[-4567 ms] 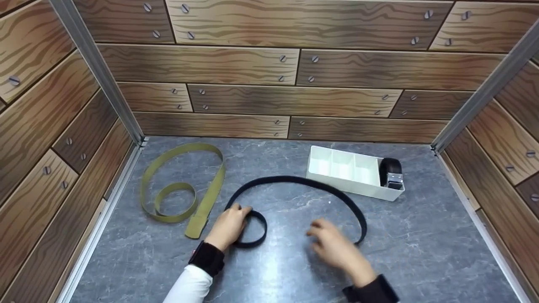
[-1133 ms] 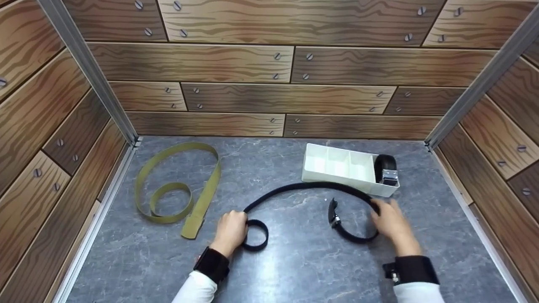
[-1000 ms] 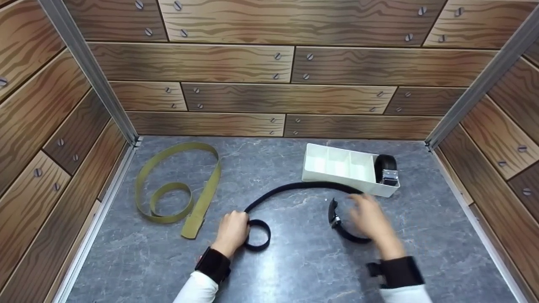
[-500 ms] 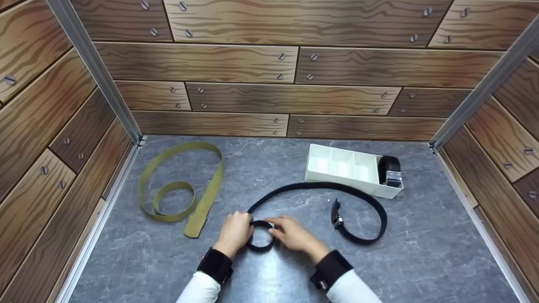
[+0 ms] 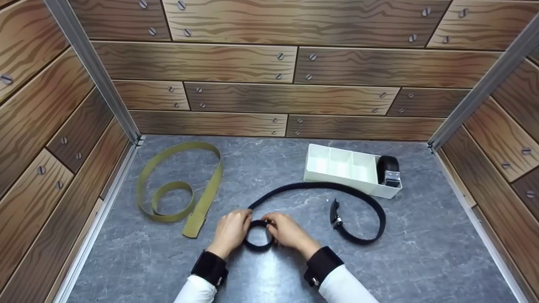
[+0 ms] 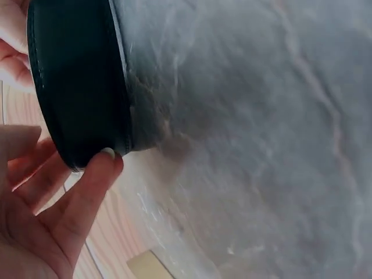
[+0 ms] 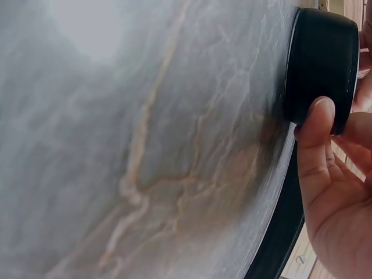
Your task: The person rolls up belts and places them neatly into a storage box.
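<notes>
A black belt (image 5: 320,185) lies in a wide arc on the grey marbled surface, one end wound into a small ring-shaped coil (image 5: 257,248) standing on its edge. My left hand (image 5: 230,229) pinches the coil's left side; in the left wrist view its thumb (image 6: 102,174) presses the lower edge of the black band. From the other side my right hand (image 5: 290,233) pinches the coil, its thumb (image 7: 317,131) on the band's outer face in the right wrist view. The belt's buckle end (image 5: 335,216) curls inward on the right, apart from both hands.
An olive webbing belt (image 5: 202,206), partly coiled, lies at the left. At the back right stands a white divided tray (image 5: 349,179); a rolled black belt with a silver buckle (image 5: 388,170) fills its right compartment. Wood-patterned panels (image 5: 236,97) enclose the surface.
My right hand has left the belt's right curve and moved left onto the coil. Earlier, the belt's right part was spread outward and its buckle end came into view. My left hand stays at the coil.
</notes>
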Action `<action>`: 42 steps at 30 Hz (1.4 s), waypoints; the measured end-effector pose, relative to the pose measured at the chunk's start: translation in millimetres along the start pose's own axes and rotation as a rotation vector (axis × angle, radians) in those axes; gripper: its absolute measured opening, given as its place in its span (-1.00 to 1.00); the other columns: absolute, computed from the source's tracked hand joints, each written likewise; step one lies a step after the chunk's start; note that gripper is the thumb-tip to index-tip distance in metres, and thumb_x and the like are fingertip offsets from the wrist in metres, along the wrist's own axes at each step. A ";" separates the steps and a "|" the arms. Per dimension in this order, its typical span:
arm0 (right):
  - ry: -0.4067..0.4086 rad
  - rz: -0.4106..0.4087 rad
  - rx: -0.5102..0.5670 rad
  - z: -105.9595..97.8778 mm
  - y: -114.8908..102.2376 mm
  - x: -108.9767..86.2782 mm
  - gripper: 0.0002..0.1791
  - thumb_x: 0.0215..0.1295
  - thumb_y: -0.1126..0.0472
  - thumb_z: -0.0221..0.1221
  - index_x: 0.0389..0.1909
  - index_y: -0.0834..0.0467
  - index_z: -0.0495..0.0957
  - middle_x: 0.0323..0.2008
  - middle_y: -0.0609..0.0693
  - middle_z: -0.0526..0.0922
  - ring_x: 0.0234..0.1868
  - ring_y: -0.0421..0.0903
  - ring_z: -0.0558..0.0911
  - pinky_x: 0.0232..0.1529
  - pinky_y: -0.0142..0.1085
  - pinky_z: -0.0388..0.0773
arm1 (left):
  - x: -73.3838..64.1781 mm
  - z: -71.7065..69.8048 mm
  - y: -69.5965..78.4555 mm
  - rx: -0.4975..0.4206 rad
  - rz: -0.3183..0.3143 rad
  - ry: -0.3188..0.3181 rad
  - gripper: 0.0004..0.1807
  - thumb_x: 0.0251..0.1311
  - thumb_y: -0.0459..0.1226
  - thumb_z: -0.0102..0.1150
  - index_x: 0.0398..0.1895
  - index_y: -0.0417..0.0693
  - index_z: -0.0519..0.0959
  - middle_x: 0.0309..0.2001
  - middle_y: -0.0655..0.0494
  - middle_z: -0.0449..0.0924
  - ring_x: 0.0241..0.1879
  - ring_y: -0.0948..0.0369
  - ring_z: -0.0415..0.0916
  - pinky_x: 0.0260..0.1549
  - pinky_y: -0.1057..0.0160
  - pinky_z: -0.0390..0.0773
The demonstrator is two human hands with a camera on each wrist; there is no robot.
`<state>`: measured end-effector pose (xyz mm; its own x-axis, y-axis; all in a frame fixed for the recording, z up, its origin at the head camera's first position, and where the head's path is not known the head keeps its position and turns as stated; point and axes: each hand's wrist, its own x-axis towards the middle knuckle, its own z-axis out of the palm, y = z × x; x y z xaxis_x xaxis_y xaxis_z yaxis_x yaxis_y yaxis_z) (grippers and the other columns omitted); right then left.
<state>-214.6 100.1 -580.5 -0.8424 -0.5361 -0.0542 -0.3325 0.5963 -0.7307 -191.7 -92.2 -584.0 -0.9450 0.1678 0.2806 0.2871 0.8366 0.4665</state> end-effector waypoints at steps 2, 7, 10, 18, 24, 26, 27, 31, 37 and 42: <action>0.008 -0.028 -0.048 0.5 -0.3 1.7 -0.70 0.32 0.40 0.12 0.06 0.24 0.57 -0.06 0.18 0.63 -0.52 -0.14 0.64 -0.47 -0.25 0.61 | -0.9 -2.0 -1.9 -0.053 -0.041 0.014 -0.70 0.20 -0.36 0.26 0.02 -0.19 0.60 -0.05 -0.11 0.58 -0.29 -0.09 0.63 -0.32 0.00 0.60; -0.004 -0.157 -0.155 1.1 0.6 4.7 -0.58 0.23 0.49 0.10 0.12 0.24 0.56 0.03 0.12 0.64 0.07 0.05 0.60 0.14 -0.09 0.46 | -0.2 -5.7 -6.9 -0.107 -0.135 0.036 -0.83 0.06 -0.38 0.37 -0.26 -0.26 0.68 -0.29 -0.08 0.65 -0.34 -0.03 0.63 -0.32 0.06 0.59; -0.037 -0.187 -0.158 0.6 -0.3 5.7 -0.51 0.20 0.53 0.08 0.16 0.23 0.54 0.06 0.11 0.63 0.11 0.08 0.57 0.18 -0.06 0.42 | 1.8 -7.1 -7.7 -0.104 -0.129 0.027 -0.95 0.06 -0.36 0.37 -0.50 -0.16 0.73 -0.49 0.01 0.68 -0.42 0.02 0.65 -0.37 0.07 0.58; -0.037 -0.188 -0.190 1.9 -3.5 10.5 -0.56 0.17 0.54 0.06 0.06 0.21 0.59 -0.05 0.08 0.64 0.04 0.04 0.59 0.13 -0.11 0.46 | 4.4 -5.7 -7.5 -0.055 -0.099 0.037 -0.90 0.04 -0.37 0.36 -0.59 -0.10 0.71 -0.54 0.05 0.67 -0.46 0.00 0.64 -0.43 0.02 0.56; -0.035 -0.200 -0.188 6.3 -5.9 12.0 -0.60 0.26 0.49 0.06 0.07 0.16 0.60 -0.07 0.06 0.63 0.01 0.02 0.59 0.10 -0.12 0.47 | 4.0 -4.8 -9.0 -0.078 -0.086 0.031 -0.92 0.05 -0.38 0.36 -0.55 -0.11 0.72 -0.53 0.06 0.67 -0.45 0.02 0.65 -0.41 0.06 0.57; -0.051 -0.197 -0.187 7.7 -7.6 11.4 -0.56 0.27 0.48 0.05 0.11 0.12 0.59 -0.07 0.05 0.60 -0.01 0.00 0.58 0.08 -0.13 0.48 | 4.2 -5.4 -9.3 -0.083 -0.091 0.021 -0.93 0.07 -0.38 0.35 -0.53 -0.12 0.73 -0.51 0.05 0.68 -0.44 0.03 0.65 -0.40 0.07 0.58; -0.059 -0.193 -0.192 8.1 -8.5 11.1 -0.54 0.27 0.48 0.04 0.13 0.10 0.59 -0.07 0.04 0.59 -0.02 -0.01 0.57 0.08 -0.14 0.48 | 4.4 -6.0 -9.3 -0.084 -0.099 0.016 -0.93 0.08 -0.38 0.34 -0.52 -0.13 0.74 -0.50 0.04 0.68 -0.43 0.03 0.65 -0.39 0.08 0.59; -0.075 -0.201 -0.188 9.0 -8.9 10.9 -0.53 0.21 0.52 0.01 0.06 0.09 0.61 -0.15 0.01 0.55 -0.11 -0.06 0.55 0.00 -0.19 0.50 | 4.0 -8.5 -10.0 -0.069 -0.119 0.001 -0.93 0.11 -0.37 0.33 -0.48 -0.13 0.75 -0.47 0.02 0.69 -0.41 0.02 0.66 -0.39 0.08 0.59; -0.086 -0.229 -0.167 6.9 -8.8 10.3 -0.60 0.14 0.57 0.01 -0.19 0.09 0.66 -0.30 -0.05 0.49 -0.26 -0.12 0.50 -0.21 -0.34 0.49 | 1.0 -9.4 -12.5 -0.052 -0.121 0.015 -0.95 0.11 -0.35 0.35 -0.45 -0.08 0.76 -0.44 0.04 0.71 -0.39 0.00 0.66 -0.39 0.04 0.59; -0.090 -0.230 -0.202 9.3 -11.6 9.8 -0.61 0.21 0.51 0.05 -0.15 0.06 0.72 -0.34 -0.10 0.40 -0.32 -0.20 0.41 -0.24 -0.37 0.44 | 0.4 -7.4 -11.7 -0.084 -0.126 0.031 -0.92 0.12 -0.33 0.36 -0.50 -0.07 0.75 -0.48 0.08 0.69 -0.43 0.05 0.65 -0.41 0.08 0.57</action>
<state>-215.1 82.4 -578.8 -0.6973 -0.7161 0.0299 -0.5950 0.5551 -0.5813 -194.3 -105.8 -583.1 -0.9695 0.0466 0.2408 0.1796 0.8033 0.5678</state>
